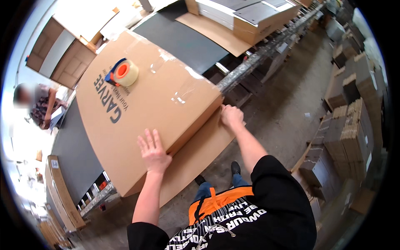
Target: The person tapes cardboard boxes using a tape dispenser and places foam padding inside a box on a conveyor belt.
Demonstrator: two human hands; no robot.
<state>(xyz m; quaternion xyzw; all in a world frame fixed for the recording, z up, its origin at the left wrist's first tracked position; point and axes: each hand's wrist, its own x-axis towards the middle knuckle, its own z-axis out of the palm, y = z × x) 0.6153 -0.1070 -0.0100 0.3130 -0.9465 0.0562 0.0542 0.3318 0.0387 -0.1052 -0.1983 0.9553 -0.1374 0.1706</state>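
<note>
A large flat cardboard carton [146,104] lies before me, with clear tape and glossy patches on its top. My left hand [155,154] rests palm down near its close edge, fingers spread. Along that side a long cardboard flap [196,160] sticks out toward me. At the right corner my right hand [232,117] is closed on the flap's end; its fingertips are partly hidden. A tape dispenser [123,73] with a blue and orange frame and a roll of clear tape sits on top of the carton, beyond both hands.
The carton rests across a dark conveyor belt [179,39] with a metal side rail [250,62]. Farther along stands an open carton [246,31] with grey panels. Stacked cardboard [346,133] lines the right. A person [43,104] works across the belt at left.
</note>
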